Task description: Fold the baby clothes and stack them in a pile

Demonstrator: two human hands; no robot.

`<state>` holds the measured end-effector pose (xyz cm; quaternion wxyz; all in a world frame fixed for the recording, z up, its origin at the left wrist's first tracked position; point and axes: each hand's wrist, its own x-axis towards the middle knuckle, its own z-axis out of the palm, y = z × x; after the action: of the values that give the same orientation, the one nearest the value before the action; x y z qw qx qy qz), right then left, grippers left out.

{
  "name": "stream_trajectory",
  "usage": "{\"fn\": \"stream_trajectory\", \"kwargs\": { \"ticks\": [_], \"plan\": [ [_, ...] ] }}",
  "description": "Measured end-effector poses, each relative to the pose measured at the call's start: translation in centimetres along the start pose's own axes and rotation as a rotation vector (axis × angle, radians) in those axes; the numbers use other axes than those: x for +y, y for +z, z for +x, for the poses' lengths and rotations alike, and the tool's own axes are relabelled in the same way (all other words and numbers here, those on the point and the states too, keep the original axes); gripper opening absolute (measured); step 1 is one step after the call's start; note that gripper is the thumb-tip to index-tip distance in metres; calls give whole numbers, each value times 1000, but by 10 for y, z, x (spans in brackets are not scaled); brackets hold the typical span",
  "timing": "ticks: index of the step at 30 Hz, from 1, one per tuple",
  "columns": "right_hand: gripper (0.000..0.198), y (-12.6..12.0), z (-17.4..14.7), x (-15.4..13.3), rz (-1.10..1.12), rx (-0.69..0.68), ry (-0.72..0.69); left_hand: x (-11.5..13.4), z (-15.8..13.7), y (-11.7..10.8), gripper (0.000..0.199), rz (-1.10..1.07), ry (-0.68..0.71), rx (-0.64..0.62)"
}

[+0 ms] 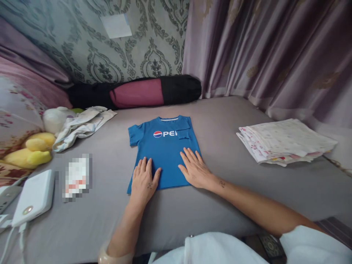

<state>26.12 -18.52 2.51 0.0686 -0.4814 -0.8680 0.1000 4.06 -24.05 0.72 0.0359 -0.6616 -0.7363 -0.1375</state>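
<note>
The shirt [165,157] lies face up in the middle of the frame, and the work on it looks only partly done. Its lower body is flat and smooth, with no fold across it; nearer the collar, the right-hand sleeve [183,134] is turned in over the chest, covering the end of the print [166,134], while the left-hand sleeve [136,135] is left sticking out.

The left hand [144,183] rests palm down on the near left corner, fingers almost together, thumb out. The right hand [195,172], slightly farther off, lies flat at the near right, fingers a little spread; neither grips anything. That hand hides the lower right corner, so whether the edge there is tucked in is hard to tell.

Beyond, at right of the frame, sits a cloth stack [286,139]; a long bag [137,91] lies at upper centre.
</note>
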Motion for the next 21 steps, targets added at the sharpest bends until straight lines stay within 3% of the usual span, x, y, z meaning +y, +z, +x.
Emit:
{"fn": "stream_trajectory", "kwargs": {
  "ticks": [6,11,16,21],
  "plan": [
    [64,-6,6,2,47,-20,21,-2,0,2,58,-18,3,30],
    [63,-13,35,14,-12,61,115,-7,2,3,51,-78,28,89],
    [68,-7,63,30,-98,37,209,-9,2,3,50,-91,20,147],
    [68,1,67,34,-154,44,206,-7,2,2,51,-41,-28,172]
  ]
}}
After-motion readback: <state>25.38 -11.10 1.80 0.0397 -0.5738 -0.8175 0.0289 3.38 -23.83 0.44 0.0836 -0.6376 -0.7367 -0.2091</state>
